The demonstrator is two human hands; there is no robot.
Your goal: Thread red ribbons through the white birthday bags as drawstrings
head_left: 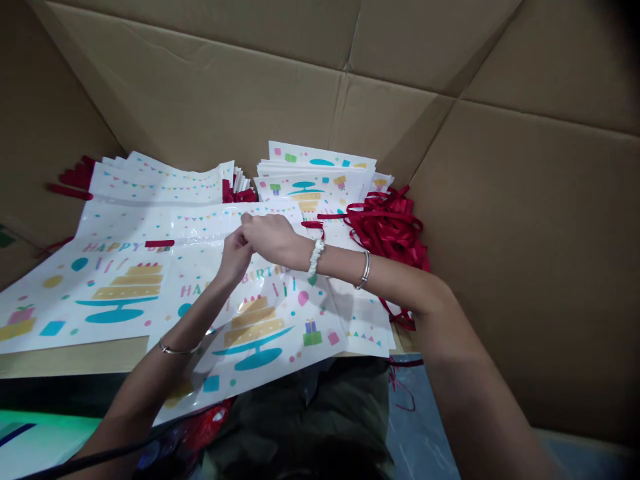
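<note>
Over the upper part of the front sheet [265, 313], the left hand [235, 255] and right hand [271, 237] meet, fingers bunched; whether they grip anything, I cannot tell. Ribbon [160, 244] shows at both its sides, so that much looks done, its middle unfinished. Left of it, another sheet [113, 233] shows ribbon too; behind it lies a stack [313, 175], right of it a loose heap [393, 230].

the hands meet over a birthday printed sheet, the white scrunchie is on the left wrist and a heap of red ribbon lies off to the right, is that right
Not quite: the head view shows the white scrunchie on the right wrist, not the left. The left hand and right hand do meet over a birthday printed sheet, and a heap of red ribbon lies off to the right.
</note>
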